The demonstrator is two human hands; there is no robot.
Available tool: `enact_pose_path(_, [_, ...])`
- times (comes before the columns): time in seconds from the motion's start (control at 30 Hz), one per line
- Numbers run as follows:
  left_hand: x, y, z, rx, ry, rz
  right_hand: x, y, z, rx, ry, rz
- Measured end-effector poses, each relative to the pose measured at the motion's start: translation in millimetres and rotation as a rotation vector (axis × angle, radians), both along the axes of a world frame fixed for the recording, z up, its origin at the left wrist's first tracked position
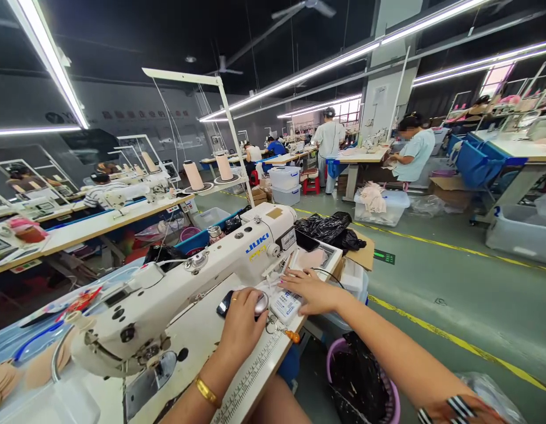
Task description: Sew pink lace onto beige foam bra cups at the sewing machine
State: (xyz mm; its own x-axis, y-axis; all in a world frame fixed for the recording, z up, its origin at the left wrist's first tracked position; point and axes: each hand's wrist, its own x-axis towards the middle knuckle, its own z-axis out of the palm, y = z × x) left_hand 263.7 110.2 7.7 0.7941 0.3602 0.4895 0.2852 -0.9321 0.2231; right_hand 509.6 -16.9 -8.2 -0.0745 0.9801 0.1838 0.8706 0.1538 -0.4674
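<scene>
Just right of the sewing machine [202, 265], below the table edge, stands a purple bin [394, 406] lined with a black bag; only small scraps show inside it. Behind the sewing machine's right end a shallow white tray [328, 254] holds pale pink fabric. Farther off beyond the machine, across the yellow floor line, a clear tub [388, 215] is heaped with beige fabric, and two lidded clear tubs [284, 184] are stacked one on the other. To the machine's left a blue tray [30, 347] carries beige cup pieces.

The left hand [243, 323] comes in over the table in front of the machine, wrist bent, fingers curled down over a round silver object [261, 303] and the end of a dark phone [223, 304] — whether it actually grips either I cannot tell. A gold bangle sits on that wrist.

The right hand [312, 290] lies palm down by the machine's right end, fingers spread flat, its heel touching a white packet [285, 306] — fingertips just short of the white tray.
</scene>
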Motion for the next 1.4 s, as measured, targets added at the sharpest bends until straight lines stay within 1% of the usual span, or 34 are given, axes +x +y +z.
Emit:
enact_pose_path(0.1, [3.2,1.2,0.5,-0.001,0.009,0.014,2.3,18.6,4.6,0.024,-0.055,0.101])
enact_pose_path(0.17, [0.2,2.7,-0.1,-0.001,0.012,0.017,4.3,20.1,6.6,0.056,-0.093,0.155])
enact_pose_path(0.2, [-1.8,3.1,-0.5,-0.002,0.012,0.018,5.3,16.4,7.3,0.079,-0.105,0.17])
enact_pose_path(0.27, [-4.3,2.5,-1.4,-0.003,0.014,0.016,7.6,0.7,8.4,0.133,-0.106,0.164])
enact_pose_path(0.33, [-1.4,-0.4,-2.6,-0.003,0.02,0.0,9.9,-23.3,9.9,0.186,-0.063,0.101])
enact_pose_path(0.37, [2.7,-2.4,-3.4,-0.002,0.026,-0.013,11.2,-36.8,10.8,0.206,-0.022,0.048])
enact_pose_path(0.5, [31.5,-8.6,-9.3,0.013,0.078,-0.075,16.9,-88.3,12.1,0.229,0.246,-0.227])
enact_pose_path(0.57, [45.4,-7.9,-13.0,0.025,0.109,-0.084,17.8,-106.8,9.6,0.234,0.409,-0.319])
enact_pose_path(0.67, [55.4,-4.9,-15.9,0.038,0.122,-0.072,11.1,-122.1,2.7,0.269,0.703,-0.36])
enact_pose_path(0.73, [54.9,-4.9,-13.9,0.043,0.096,-0.071,0.5,-123.8,-3.0,0.301,0.929,-0.36])
enact_pose_path(0.8, [50.6,-9.1,-7.2,0.024,0.035,-0.108,-13.7,-119.6,-9.6,0.332,1.174,-0.341])
enact_pose_path(0.83, [47.4,-13.6,-1.9,-0.021,-0.01,-0.145,-21.7,-115.9,-12.9,0.325,1.292,-0.32])
enact_pose_path(0.87, [43.3,-19.7,4.7,-0.115,-0.066,-0.186,-30.1,-111.7,-16.0,0.325,1.396,-0.302])
enact_pose_path(0.93, [33.2,-36.5,20.1,-0.407,-0.133,-0.241,-48.1,-102.8,-20.7,0.326,1.546,-0.263])
enact_pose_path(1.0, [21.1,-56.5,34.5,-0.73,-0.1,-0.29,-66.7,-95.4,-22.8,0.332,1.631,-0.233])
enact_pose_path(1.07, [7.8,-75.4,43.1,-0.96,-0.049,-0.328,-84.6,-90.2,-22.5,0.33,1.677,-0.208])
enact_pose_path(1.17, [-14.4,-98.0,42.9,-1.175,-0.123,-0.298,-108.7,-85.2,-20.2,0.321,1.708,-0.176])
enact_pose_path(1.23, [-30.0,-110.5,37.6,-1.311,-0.189,-0.28,-124.3,-82.8,-18.5,0.31,1.718,-0.17])
enact_pose_path(1.3, [-45.7,-121.8,31.6,-1.432,-0.206,-0.278,-141.3,-81.0,-16.5,0.311,1.721,-0.174])
enact_pose_path(1.33, [-53.5,-126.9,29.0,-1.468,-0.216,-0.273,-150.6,-80.3,-15.2,0.315,1.723,-0.174])
enact_pose_path(1.4, [-69.0,-135.2,24.8,-1.487,-0.246,-0.244,-170.7,-79.4,-11.8,0.308,1.738,-0.163])
